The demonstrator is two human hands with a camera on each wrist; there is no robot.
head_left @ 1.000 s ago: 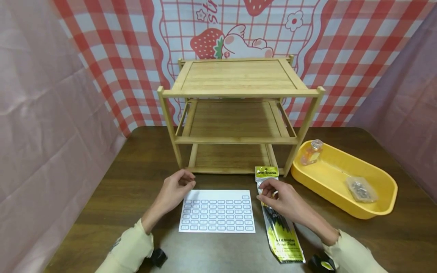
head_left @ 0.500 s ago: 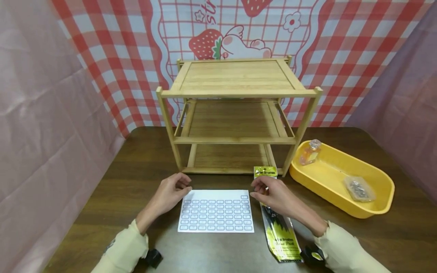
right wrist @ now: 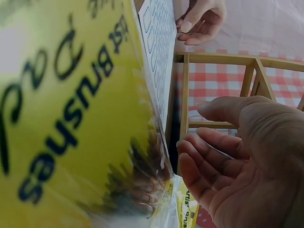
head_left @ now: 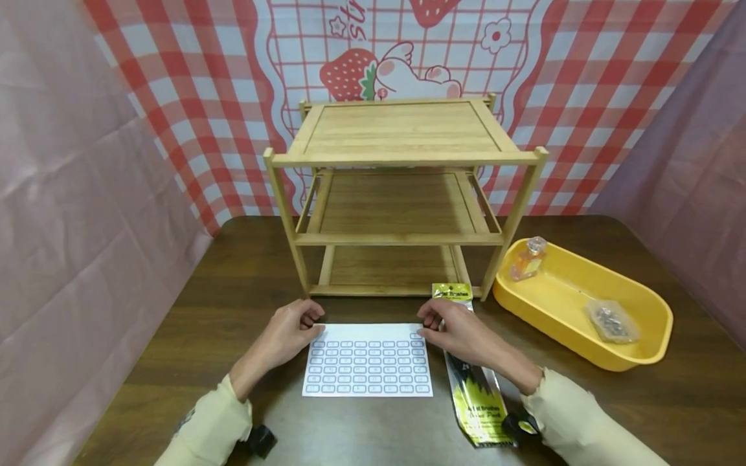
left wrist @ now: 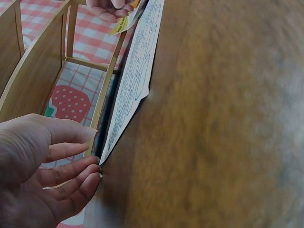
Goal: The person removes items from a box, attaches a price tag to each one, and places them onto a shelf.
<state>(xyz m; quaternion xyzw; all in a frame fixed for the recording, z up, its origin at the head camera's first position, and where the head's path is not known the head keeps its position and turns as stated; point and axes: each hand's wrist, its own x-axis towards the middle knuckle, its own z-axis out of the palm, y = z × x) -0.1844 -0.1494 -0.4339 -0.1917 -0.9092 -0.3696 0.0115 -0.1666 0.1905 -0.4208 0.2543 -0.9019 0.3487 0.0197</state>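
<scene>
Printed sheet (head_left: 367, 366): on the surface (head_left: 192, 336), at the rack's (head_left: 402, 129) six o'clock.
Left hand (head_left: 289, 330): sheet's ten-o'clock corner, grip narrow, unpinched.
Right hand (head_left: 456, 329): two-o'clock corner, likewise.
Sheet corners: seemingly the reaching step; next move calls for pinching both.

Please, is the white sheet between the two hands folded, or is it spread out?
Spread out: in the head view, the white sheet shows a broad rectangle with even rows of printed boxes and no visible fold.

Left hand (head_left: 288, 331) to right hand (head_left: 457, 329): free passage above the printed sheet (head_left: 368, 364). Obstructions: wooden rack (head_left: 402, 133) ahead of both; brush packet (head_left: 480, 402) beneath the right; yellow tray (head_left: 556, 294) outboard.
</scene>
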